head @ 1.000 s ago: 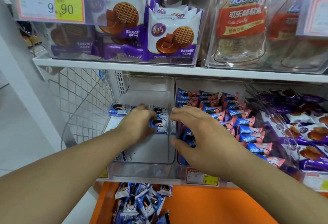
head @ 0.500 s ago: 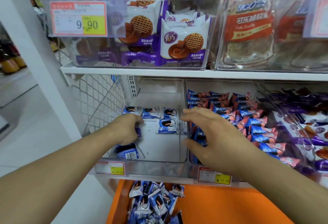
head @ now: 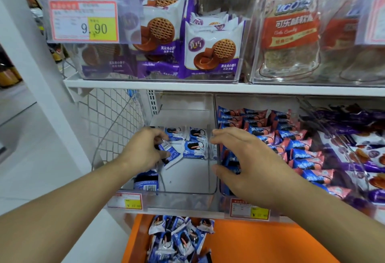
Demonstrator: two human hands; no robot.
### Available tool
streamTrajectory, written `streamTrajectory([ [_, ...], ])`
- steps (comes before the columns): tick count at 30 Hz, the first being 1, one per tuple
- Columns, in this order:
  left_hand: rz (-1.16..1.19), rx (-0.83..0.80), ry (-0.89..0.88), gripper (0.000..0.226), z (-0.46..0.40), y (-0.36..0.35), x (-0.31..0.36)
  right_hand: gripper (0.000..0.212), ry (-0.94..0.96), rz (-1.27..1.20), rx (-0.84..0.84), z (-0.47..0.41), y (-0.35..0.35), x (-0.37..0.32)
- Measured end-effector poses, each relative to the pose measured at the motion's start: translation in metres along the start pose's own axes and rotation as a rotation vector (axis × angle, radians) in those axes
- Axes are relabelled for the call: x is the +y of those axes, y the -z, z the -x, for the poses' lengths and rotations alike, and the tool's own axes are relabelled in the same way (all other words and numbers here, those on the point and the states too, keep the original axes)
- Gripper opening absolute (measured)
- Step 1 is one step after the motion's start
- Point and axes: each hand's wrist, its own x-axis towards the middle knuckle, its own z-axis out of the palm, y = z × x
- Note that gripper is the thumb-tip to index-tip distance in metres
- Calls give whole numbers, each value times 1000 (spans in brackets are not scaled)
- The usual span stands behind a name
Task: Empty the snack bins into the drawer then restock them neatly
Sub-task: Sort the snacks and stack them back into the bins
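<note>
Head view: the left hand (head: 143, 150) has its grip closed round a blue snack packet (head: 169, 152) inside the clear bin (head: 187, 193) on the shelf. The right hand (head: 245, 164), fingers spread and loosely bent, grips nothing at the bin's right wall. More packets lie in the orange drawer (head: 260, 242) below.
</note>
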Motion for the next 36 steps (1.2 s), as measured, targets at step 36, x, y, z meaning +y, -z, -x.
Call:
streamTrajectory([
  [36, -290, -9, 38, 23, -3, 6, 5, 58, -5, -11, -4, 0, 0, -2],
])
